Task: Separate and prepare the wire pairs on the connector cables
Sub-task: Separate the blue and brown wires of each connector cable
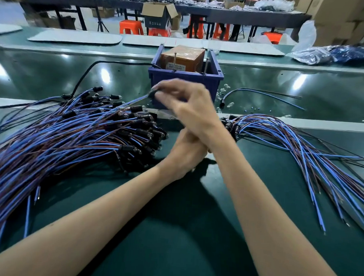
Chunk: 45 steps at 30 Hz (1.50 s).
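Note:
A big heap of connector cables (73, 133), each with blue and brown wires and a black connector, covers the left of the green mat. A thinner fan of the same cables (291, 146) lies on the right. My right hand (184, 102) reaches across to the left and pinches the black connector end of one cable (152, 93), lifted above the heap with its wires trailing down-left. My left hand (183, 154) sits under my right wrist. Its fingers are hidden there, and I cannot see whether it holds anything.
A blue plastic bin (185, 79) holding a brown taped box (180, 58) stands just behind my hands. One loose cable (262, 93) lies right of the bin on the conveyor belt. A black cord (86, 71) curves from the bin to the left.

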Each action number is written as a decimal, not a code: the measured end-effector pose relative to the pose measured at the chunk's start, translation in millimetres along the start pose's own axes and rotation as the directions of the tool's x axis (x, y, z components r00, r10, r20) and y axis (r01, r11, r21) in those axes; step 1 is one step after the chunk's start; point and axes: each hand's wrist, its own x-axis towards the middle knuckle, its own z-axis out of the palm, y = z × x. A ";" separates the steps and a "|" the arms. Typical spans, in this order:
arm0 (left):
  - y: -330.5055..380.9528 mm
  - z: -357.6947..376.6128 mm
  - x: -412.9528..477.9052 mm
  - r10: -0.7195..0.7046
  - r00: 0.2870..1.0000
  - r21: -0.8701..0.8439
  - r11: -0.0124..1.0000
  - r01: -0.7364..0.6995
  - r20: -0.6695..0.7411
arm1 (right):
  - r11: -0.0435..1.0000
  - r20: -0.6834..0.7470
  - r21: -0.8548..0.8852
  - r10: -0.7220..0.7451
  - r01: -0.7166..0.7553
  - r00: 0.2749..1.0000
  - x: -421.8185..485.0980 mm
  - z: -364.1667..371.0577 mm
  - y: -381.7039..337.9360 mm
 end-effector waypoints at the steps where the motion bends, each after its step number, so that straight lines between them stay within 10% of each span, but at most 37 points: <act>1: 5.2 3.5 1.3 0.003 0.999 -0.045 0.999 -0.005 -0.041 | 0.981 -0.066 0.189 0.057 -0.044 0.996 0.1 -8.6 -0.2; 4: 12.8 2.7 4.5 -0.015 0.990 -0.180 0.984 -0.011 -0.141 | 0.723 -0.132 0.684 0.252 -0.096 0.959 1.1 -33.5 -0.3; 7: 16.6 0.5 5.0 -0.083 0.979 -0.344 0.939 0.014 -0.188 | 0.651 -0.220 0.758 0.325 -0.048 0.920 1.1 -47.8 5.1; 12: 23.8 0.7 3.8 -0.142 0.968 -0.460 0.887 0.032 -0.207 | 0.989 -0.373 -0.013 0.133 -0.149 0.918 -1.5 -51.9 17.0; 17: 17.4 1.4 7.6 -0.129 0.952 -0.374 0.927 0.016 -0.278 | 0.832 -0.256 -0.505 0.106 -0.227 0.961 -13.3 -66.8 28.7; 23: 12.6 1.4 8.6 -0.081 0.965 -0.286 0.958 0.007 -0.249 | 0.789 -0.134 -0.580 0.154 -0.204 0.979 -33.4 -61.4 35.3; 33: 13.4 5.6 6.9 -0.086 0.983 -0.164 0.985 0.059 -0.161 | 0.892 -0.084 0.127 0.446 -0.434 0.891 -9.5 -54.2 24.1; 45: 7.6 0.1 10.6 -0.110 0.944 -0.207 0.977 0.046 -0.311 | 0.867 -0.099 0.194 0.482 -0.458 0.871 -7.6 -63.1 26.1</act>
